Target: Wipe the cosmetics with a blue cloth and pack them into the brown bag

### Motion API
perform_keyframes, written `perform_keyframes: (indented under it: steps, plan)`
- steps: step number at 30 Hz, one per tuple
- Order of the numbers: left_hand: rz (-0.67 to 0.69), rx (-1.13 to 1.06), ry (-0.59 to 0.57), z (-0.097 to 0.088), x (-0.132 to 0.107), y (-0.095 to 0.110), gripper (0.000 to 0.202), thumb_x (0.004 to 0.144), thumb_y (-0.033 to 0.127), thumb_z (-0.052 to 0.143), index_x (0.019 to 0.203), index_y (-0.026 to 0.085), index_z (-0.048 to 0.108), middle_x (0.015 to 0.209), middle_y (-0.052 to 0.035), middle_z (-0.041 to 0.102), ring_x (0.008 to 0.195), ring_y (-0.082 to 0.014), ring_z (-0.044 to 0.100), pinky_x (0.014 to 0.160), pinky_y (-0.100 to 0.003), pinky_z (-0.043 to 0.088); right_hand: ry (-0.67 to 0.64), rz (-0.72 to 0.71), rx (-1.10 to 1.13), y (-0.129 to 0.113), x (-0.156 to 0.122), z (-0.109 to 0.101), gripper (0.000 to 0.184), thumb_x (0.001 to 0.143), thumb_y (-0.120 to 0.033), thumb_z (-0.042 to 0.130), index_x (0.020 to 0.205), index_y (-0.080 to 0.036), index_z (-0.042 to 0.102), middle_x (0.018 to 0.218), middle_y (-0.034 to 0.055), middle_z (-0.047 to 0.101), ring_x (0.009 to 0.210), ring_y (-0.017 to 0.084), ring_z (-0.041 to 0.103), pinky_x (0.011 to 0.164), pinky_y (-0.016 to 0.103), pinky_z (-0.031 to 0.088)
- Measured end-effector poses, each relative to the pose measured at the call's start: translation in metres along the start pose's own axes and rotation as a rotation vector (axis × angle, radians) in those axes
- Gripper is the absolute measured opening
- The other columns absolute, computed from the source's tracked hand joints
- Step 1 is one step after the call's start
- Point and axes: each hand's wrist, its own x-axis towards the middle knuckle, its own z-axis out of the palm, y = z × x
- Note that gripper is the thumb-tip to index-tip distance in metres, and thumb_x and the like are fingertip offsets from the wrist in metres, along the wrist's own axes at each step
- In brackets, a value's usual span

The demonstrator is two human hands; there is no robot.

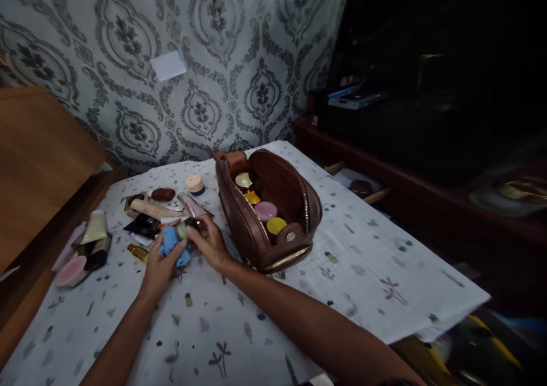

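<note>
My left hand (159,265) is closed on a blue cloth (170,243) just above the patterned white tablecloth (363,272). My right hand (210,239) meets it from the right, fingers pinched on a small dark-and-green container (187,226) that rests against the cloth. Right of both hands stands an open brown leather cosmetic bag (256,235) with several round jars inside: gold, pink and yellow lids show.
Several cosmetics lie left of my hands: tubes, a dark red compact (163,194), a peach-lidded jar (195,184), a pink jar (70,272). A wooden board (38,152) leans at the left. A dark shelf (405,164) with clutter runs along the right.
</note>
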Motion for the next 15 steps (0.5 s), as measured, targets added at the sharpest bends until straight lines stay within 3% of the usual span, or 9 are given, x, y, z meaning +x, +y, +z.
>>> perform_keyframes:
  steps: [8, 12, 15]
  plan:
    - [0.133, 0.181, -0.008, -0.013, 0.009, 0.019, 0.066, 0.058, 0.053, 0.083, 0.114, 0.022, 0.067, 0.115, -0.0071, 0.07, 0.105, -0.0279, 0.066, 0.095, -0.04, 0.054, 0.011, -0.172, -0.199, -0.026, -0.013, 0.001, 0.033, 0.083, -0.039, 0.066, 0.111, -0.024, 0.058, 0.101, 0.0042, 0.066, 0.093, 0.02, 0.062, 0.082, 0.032, 0.05]
    - [0.249, 0.241, -0.039, -0.024, 0.016, 0.039, 0.063, 0.06, 0.051, 0.083, 0.115, 0.023, 0.067, 0.119, -0.0073, 0.069, 0.116, -0.0313, 0.061, 0.107, -0.043, 0.046, 0.008, -0.347, -0.332, -0.068, -0.019, 0.003, 0.032, 0.086, -0.036, 0.065, 0.113, -0.021, 0.057, 0.108, 0.0071, 0.063, 0.104, 0.023, 0.06, 0.094, 0.037, 0.048]
    - [0.376, 0.243, -0.049, -0.022, 0.021, 0.06, 0.061, 0.062, 0.05, 0.082, 0.114, 0.022, 0.067, 0.119, -0.0077, 0.068, 0.116, -0.0324, 0.06, 0.108, -0.042, 0.045, -0.064, -0.379, -0.466, -0.112, -0.023, -0.005, 0.038, 0.087, -0.034, 0.065, 0.121, -0.02, 0.053, 0.111, 0.0076, 0.061, 0.102, 0.023, 0.061, 0.09, 0.037, 0.05]
